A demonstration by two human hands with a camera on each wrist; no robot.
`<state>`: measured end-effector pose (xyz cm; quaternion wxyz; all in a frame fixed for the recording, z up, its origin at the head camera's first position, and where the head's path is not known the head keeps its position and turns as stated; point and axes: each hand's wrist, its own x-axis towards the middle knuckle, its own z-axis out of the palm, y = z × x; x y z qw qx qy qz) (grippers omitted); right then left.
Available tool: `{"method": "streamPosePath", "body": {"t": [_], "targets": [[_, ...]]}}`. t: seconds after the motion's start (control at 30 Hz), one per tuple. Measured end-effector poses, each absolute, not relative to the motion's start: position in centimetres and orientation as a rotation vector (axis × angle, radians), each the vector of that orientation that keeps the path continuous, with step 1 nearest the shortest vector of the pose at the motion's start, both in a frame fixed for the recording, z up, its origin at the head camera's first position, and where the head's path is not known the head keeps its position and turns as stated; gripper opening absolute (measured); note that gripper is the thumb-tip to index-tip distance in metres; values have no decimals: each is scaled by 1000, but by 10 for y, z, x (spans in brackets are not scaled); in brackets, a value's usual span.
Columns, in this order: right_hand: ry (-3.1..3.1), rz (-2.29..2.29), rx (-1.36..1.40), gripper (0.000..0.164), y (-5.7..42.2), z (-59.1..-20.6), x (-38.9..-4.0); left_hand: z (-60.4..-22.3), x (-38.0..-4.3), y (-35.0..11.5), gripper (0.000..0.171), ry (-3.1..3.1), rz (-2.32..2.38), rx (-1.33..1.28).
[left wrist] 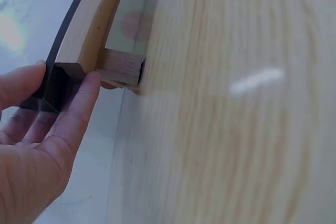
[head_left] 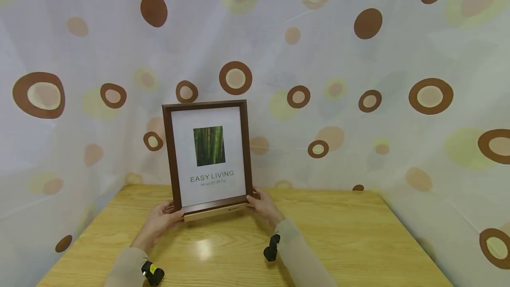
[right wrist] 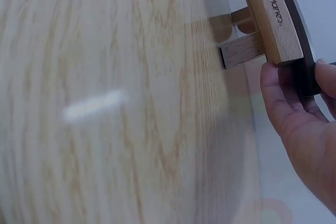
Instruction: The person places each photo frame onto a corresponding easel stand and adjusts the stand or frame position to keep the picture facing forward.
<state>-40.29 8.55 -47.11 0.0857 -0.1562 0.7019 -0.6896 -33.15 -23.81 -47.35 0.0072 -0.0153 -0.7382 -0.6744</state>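
Note:
A dark brown picture frame (head_left: 209,145) stands upright with a slight tilt, showing a bamboo picture and the words "EASY LIVING". Under its lower edge runs the pale wooden ledge (head_left: 215,212) of a small easel; "Maries" is printed on that ledge in the right wrist view. My left hand (head_left: 159,220) grips the frame's lower left corner, thumb in front, with a finger at the ledge's end in the left wrist view. The lower right corner is held by my right hand (head_left: 264,207), thumb in front and a fingertip at the ledge. The easel's back is hidden behind the frame.
The light wood table (head_left: 334,234) reflects a bright lamp spot. Close behind it hangs a pale curtain (head_left: 271,48) with brown circles, which also closes off both sides. An easel foot (left wrist: 122,65) juts out from beneath the ledge over the tabletop.

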Motion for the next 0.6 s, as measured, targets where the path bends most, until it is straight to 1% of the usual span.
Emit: {"method": "streamPosePath", "body": {"t": [0.3,0.6], "targets": [[2058,-2020,-484,44,102,-475,-399,-474,-333,-230,60,-2258,-2171,-105],[2072,-1961,-525,52,124,-475,-391,-475,-335,-215,58,-2186,-2271,-156]]}}
